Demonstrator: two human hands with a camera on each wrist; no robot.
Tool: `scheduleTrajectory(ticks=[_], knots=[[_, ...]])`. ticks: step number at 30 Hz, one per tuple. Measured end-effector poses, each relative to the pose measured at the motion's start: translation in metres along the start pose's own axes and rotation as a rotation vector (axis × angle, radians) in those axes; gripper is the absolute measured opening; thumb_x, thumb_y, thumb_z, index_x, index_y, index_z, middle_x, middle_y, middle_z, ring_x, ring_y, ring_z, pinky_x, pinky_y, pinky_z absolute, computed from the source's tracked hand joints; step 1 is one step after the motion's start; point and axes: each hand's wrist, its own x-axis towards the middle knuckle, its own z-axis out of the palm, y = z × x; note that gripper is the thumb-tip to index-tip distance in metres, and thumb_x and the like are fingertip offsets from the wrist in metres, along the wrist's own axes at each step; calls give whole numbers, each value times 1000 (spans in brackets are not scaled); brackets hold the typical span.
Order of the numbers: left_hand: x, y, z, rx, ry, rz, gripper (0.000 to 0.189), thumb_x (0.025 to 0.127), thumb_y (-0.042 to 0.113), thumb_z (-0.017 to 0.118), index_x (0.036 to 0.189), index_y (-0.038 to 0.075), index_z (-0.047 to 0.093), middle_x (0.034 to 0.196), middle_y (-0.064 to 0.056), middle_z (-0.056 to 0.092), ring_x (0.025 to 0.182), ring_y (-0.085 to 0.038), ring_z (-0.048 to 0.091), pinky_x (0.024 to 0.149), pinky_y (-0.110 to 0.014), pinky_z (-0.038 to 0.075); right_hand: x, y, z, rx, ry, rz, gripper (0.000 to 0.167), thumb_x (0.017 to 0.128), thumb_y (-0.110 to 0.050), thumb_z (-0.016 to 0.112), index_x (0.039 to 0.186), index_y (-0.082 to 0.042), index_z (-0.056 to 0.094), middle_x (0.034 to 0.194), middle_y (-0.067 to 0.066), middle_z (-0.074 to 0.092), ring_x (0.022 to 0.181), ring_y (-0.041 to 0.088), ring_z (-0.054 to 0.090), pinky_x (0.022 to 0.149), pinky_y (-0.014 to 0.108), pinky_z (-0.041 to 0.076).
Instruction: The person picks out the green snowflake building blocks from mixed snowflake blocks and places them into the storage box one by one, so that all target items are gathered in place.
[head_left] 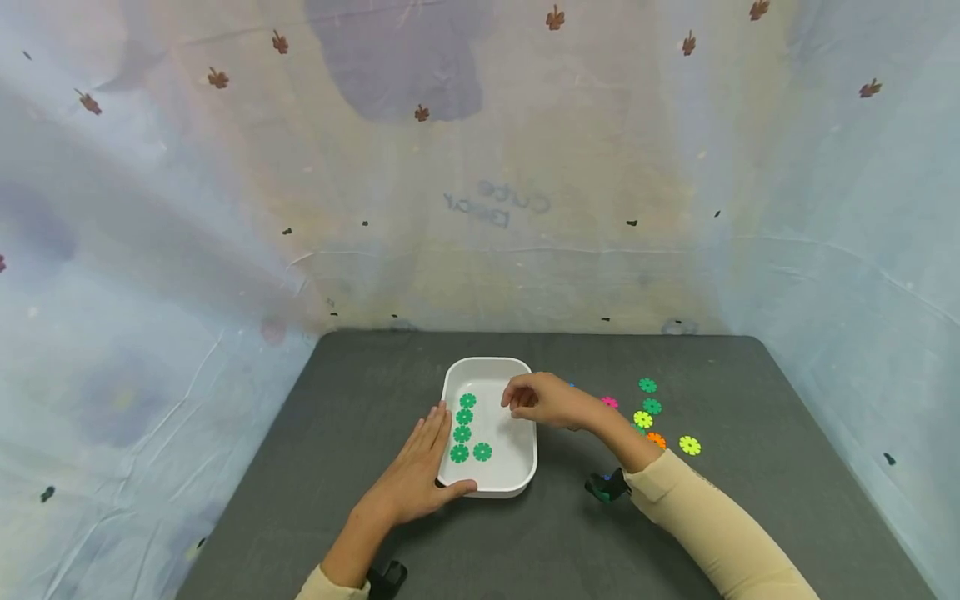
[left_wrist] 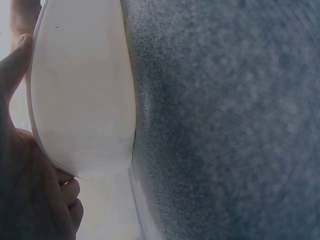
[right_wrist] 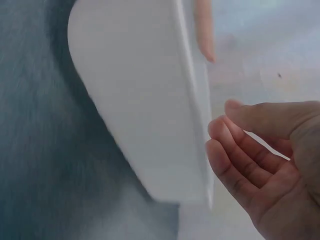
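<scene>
- Right sleeve [head_left: 712, 533] is lying nearest the head camera, its arm reaching forward and leftward.
- I'm seeing the right hand [head_left: 551, 400] hanging over the right rim of the white tray [head_left: 512, 454], fingers loosely bent, thumb close to the fingertips; no disc is showing between them.
- From that grip, four green discs [head_left: 462, 434] are lying leftward inside the tray; a fifth green disc [head_left: 482, 452] is lying leftward and closer to the person.
- Loose discs [head_left: 690, 445] are lying the opposite way, on the dark table [head_left: 517, 554] beyond the tray's right side; I'm judging the right hand nearer, with the pink disc [head_left: 609, 402] just beside its forearm.
- Left hand [head_left: 416, 473] is resting along the left rim, fingers fairly straight, thumb spreading over the near end.
- I'm reading the tray's long axis as running away from the person, the column of four following it; each round disc is giving me no long axis or pointing end.
</scene>
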Motion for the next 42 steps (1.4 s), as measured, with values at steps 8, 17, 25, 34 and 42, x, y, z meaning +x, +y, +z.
scheduleTrajectory(ticks=[8, 17, 25, 34, 42], knots=[[0, 0, 1, -17, 12, -2, 123, 94, 79, 61, 172, 2, 3, 181, -11, -5, 167, -23, -2, 135, -49, 9, -48, 19, -33, -32, 95, 70, 15, 104, -10, 73, 118, -10, 73, 105, 0, 73, 95, 21, 70, 87, 37, 60], [-1, 1, -1, -22, 0, -7, 123, 94, 80, 60, 172, 3, 4, 181, -10, -6, 167, -23, -3, 135, -49, 8, -93, 55, -48, -2, 160, 172, 12, 103, -8, 73, 116, -10, 72, 105, 4, 73, 96, 29, 70, 83, 30, 60], [-2, 1, -1, -24, 1, -9, 123, 94, 81, 59, 172, 3, 4, 181, -10, -5, 167, -23, -3, 135, -48, 7, -127, 71, -58, -68, 182, 257, 17, 102, -10, 75, 117, -2, 71, 102, 3, 71, 92, 19, 65, 81, 29, 59], [-2, 1, 0, -16, 6, -14, 124, 93, 81, 60, 172, 3, 4, 181, -10, -5, 167, -23, -3, 135, -47, 8, -152, 90, -54, -67, 119, 342, 22, 98, -9, 79, 117, -2, 70, 98, 2, 65, 86, 18, 60, 72, 29, 54], [-2, 1, 0, -10, 7, -12, 124, 93, 82, 59, 172, 4, 5, 181, -10, -5, 167, -23, -3, 135, -48, 9, -157, 94, -50, -78, 105, 408, 21, 96, -8, 81, 111, -4, 68, 91, 5, 60, 78, 19, 53, 65, 30, 48]])
